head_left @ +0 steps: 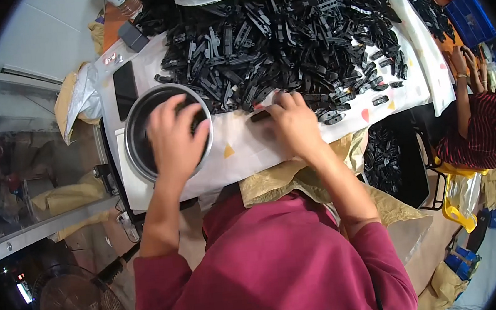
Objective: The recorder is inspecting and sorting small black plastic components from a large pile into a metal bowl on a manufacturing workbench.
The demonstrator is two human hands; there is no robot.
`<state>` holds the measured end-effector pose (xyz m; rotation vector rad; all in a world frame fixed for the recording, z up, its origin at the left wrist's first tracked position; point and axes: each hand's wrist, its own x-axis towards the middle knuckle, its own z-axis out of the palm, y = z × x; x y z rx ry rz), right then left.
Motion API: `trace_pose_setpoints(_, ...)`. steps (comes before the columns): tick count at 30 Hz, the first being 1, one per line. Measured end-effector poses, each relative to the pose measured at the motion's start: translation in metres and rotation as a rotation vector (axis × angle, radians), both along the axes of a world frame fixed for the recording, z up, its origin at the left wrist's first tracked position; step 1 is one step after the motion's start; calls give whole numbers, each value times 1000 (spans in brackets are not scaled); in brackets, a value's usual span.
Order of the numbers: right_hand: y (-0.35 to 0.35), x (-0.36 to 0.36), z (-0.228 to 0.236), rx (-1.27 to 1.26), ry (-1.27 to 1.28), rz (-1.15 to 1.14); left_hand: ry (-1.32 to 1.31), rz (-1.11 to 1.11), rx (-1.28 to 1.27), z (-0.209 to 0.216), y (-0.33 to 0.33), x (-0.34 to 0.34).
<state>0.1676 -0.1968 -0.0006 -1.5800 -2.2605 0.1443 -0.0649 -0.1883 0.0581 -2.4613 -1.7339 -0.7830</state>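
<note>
**Left hand (174,135) over a bowl (136,135), right hand (297,124) by a black piece (259,117)**

A dark phone (125,90) lies just behind the round bowl, whose metal wall looks stiff; its rim offers the surest hold. The left hand's fingers spread wide over its opening, blurred. On the patterned cloth (242,155), the narrow black piece lies at the right hand's fingertips, before the pile (303,44); whether they pinch it, I cannot tell. It looks light, rigid and slightly slick, best taken by its long sides near the middle, since slim ends might snap. The pile's similar parts could snag one another.
</note>
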Motion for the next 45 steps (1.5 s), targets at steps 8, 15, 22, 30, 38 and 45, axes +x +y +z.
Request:
trace_pose_setpoints(8,0,-4,-8,-32,349,17,345,73,-166,-29,53,49)
trace_pose_setpoints(15,-5,-2,35,-511,1495,-128,-913,-162,-1018,-7,51,41)
trace_pose_setpoints(22,-18,-2,45,-98,1243,161,-1080,-412,-1126,23,35,52)
trace_pose_setpoints(30,-25,1,52,83,923,130,-663,-532,-750,22,25,50)
trace_pose_setpoints(38,-20,-1,61,-109,864,50,-305,-641,-351,17,14,44)
trace_pose_setpoints(45,-16,-2,25,-145,738,35,-237,-561,-425,2,29,37)
